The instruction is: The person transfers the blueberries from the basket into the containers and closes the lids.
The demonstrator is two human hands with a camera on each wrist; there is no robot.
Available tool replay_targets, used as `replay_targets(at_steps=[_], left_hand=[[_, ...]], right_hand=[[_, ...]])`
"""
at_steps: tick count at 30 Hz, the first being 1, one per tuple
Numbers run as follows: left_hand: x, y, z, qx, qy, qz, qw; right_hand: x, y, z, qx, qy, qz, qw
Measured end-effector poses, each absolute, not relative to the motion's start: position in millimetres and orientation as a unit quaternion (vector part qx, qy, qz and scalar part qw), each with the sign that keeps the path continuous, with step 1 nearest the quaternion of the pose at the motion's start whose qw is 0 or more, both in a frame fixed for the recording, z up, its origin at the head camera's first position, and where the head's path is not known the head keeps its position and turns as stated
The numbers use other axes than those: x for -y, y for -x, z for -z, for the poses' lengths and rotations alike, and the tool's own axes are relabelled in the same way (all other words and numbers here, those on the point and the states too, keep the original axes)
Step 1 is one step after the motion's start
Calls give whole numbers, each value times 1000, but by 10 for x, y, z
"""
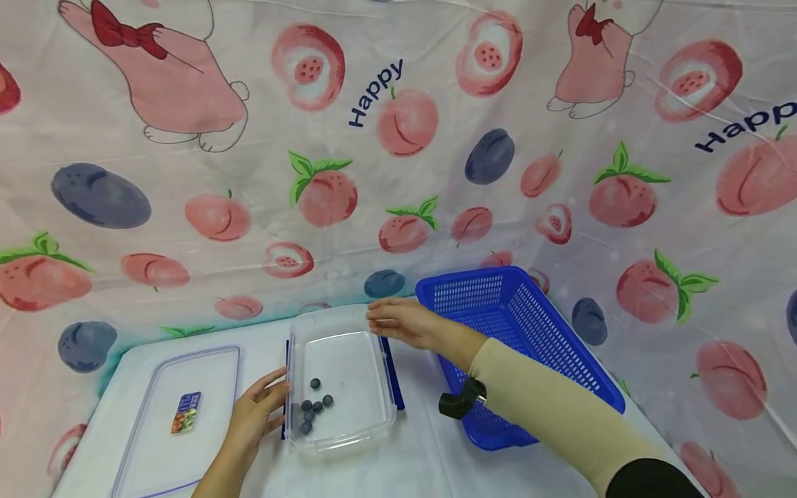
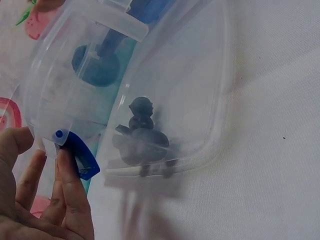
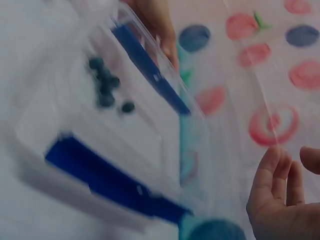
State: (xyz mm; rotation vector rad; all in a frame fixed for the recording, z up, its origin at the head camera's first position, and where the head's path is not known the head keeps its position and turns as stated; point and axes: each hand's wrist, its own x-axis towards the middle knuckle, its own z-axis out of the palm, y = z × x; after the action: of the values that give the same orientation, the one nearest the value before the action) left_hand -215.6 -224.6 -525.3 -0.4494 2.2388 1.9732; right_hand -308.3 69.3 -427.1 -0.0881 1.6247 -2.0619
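A clear plastic container (image 1: pixel 349 429) with blue side latches rests on the white table. Several blueberries (image 1: pixel 317 407) lie in its near left part. My left hand (image 1: pixel 254 408) is at the container's left side; in the left wrist view its fairly straight fingers (image 2: pixel 70 185) touch the blue latch (image 2: pixel 82 157), with the thumb near the wall. Above the container's far right corner is my right hand (image 1: pixel 405 321), fingers extended and slightly bent, holding nothing. The right wrist view shows that hand (image 3: pixel 275 200) apart from the container.
A clear lid (image 1: pixel 142 408) with a purple-blue rim and a small printed label (image 1: pixel 186 413) lies at the left. To the right, a blue perforated basket (image 1: pixel 529 325) stands under my right forearm. Behind the table hangs a fruit-printed cloth (image 1: pixel 349 173).
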Motion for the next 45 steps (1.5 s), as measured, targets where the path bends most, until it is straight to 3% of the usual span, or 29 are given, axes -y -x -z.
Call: replay_targets(at_steps=[8,18,25,30,45], left_hand=[[2199,2073,5245,-740,158,-651,61],[2133,2003,5238,-740,166,-650,57],[2123,2025,5233,-737,172,-651,55],[2111,2042,5222,-734,175,-654,55],[2215,2219,5232,-740,161,-650,61]], right_hand=[[-1598,3375,4150,-597,-13,780,189],[-2371,3541,4595,-651,-177,713,191],[-2428,3540,4935,-813,-174,543,122],[-2351,3583,5106,-862,-175,463,104],[-2211,3677,5252,-869,-201,441,94]])
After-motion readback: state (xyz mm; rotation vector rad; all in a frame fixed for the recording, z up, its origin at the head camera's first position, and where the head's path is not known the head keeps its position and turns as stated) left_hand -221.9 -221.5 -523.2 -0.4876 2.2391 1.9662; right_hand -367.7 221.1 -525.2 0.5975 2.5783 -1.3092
